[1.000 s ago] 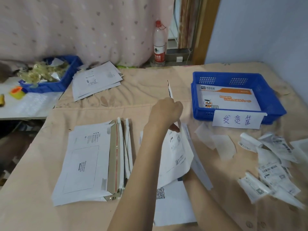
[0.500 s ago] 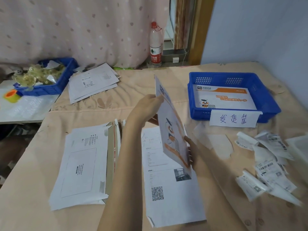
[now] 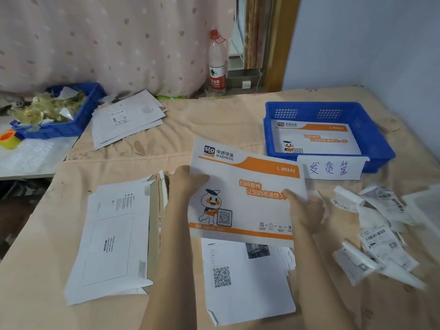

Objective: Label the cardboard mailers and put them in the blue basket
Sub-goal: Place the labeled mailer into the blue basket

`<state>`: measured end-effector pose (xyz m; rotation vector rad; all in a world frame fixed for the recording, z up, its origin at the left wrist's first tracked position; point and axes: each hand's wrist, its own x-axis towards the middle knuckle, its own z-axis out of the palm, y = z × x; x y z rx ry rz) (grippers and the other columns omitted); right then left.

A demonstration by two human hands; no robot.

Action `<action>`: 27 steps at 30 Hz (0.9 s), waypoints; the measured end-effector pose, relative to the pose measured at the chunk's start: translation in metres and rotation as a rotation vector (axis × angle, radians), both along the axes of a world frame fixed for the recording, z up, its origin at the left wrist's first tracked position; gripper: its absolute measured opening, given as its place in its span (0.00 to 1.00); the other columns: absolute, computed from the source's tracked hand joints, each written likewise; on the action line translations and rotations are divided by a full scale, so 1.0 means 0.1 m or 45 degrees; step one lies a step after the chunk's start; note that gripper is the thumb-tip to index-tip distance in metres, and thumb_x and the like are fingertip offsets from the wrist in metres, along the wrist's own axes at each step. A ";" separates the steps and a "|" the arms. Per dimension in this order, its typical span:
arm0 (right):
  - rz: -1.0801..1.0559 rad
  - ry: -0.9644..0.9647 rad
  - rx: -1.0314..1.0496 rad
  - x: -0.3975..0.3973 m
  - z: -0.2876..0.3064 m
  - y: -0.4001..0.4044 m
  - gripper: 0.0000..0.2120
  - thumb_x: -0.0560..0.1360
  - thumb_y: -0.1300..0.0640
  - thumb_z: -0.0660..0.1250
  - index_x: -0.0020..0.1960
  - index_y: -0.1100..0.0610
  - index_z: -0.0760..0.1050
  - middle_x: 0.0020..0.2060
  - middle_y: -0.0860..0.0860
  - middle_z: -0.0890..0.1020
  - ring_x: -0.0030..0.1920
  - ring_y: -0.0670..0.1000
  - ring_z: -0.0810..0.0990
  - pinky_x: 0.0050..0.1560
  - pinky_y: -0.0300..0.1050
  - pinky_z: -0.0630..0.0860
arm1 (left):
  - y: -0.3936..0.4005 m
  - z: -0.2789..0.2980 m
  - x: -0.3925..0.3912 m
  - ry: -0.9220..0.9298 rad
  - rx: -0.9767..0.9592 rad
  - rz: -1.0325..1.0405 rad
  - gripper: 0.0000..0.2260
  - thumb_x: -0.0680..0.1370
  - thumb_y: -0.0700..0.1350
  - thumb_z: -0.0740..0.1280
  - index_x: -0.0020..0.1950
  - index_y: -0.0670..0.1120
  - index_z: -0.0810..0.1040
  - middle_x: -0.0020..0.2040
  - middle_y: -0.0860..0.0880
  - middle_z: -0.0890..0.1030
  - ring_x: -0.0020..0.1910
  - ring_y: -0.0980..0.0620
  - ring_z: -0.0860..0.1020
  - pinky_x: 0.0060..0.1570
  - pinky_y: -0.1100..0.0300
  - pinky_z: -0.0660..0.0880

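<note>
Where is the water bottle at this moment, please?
In the head view, the water bottle stands upright at the top centre, behind the far edge of the covered table, between the dotted pink curtain and the wooden door frame.

Between the mailer (image 3: 247, 198) you hold and the blue basket (image 3: 378, 148), a band of bare cloth-covered desk (image 3: 214, 125) lies open, and the basket's open top gives you free entry from above, with one mailer already flat on its floor. Its near wall and the handwritten sign (image 3: 331, 167) fixed there stand between you and the inside, while curled label backings (image 3: 378, 236) crowd the desk to your right. To your left the stack of blank mailers (image 3: 112, 236) blocks the surface, and a printed sheet (image 3: 242, 282) lies directly beneath your forearms.
</note>
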<state>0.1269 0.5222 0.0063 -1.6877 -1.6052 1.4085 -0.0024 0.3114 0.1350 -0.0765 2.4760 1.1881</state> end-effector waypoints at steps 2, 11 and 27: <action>-0.006 -0.048 0.133 0.00 0.04 -0.01 0.36 0.52 0.32 0.70 0.53 0.52 0.73 0.50 0.51 0.80 0.44 0.55 0.82 0.46 0.55 0.80 | -0.02 -0.18 0.03 -0.010 -0.016 0.075 0.10 0.74 0.43 0.69 0.53 0.41 0.77 0.45 0.46 0.79 0.41 0.49 0.74 0.34 0.62 0.69; 0.021 -0.189 0.426 0.10 0.23 -0.12 0.37 0.58 0.37 0.73 0.60 0.54 0.68 0.58 0.53 0.76 0.53 0.59 0.78 0.48 0.60 0.78 | -0.07 -0.69 0.09 -0.139 -0.008 0.199 0.15 0.71 0.45 0.73 0.54 0.38 0.78 0.50 0.41 0.81 0.49 0.42 0.79 0.46 0.53 0.76; -0.142 -0.295 0.331 0.65 0.48 0.35 0.25 0.69 0.52 0.73 0.62 0.59 0.70 0.59 0.56 0.72 0.52 0.59 0.78 0.44 0.49 0.71 | 0.66 -0.68 0.13 0.002 0.081 -0.068 0.16 0.75 0.45 0.68 0.58 0.37 0.73 0.53 0.41 0.78 0.53 0.40 0.76 0.45 0.55 0.70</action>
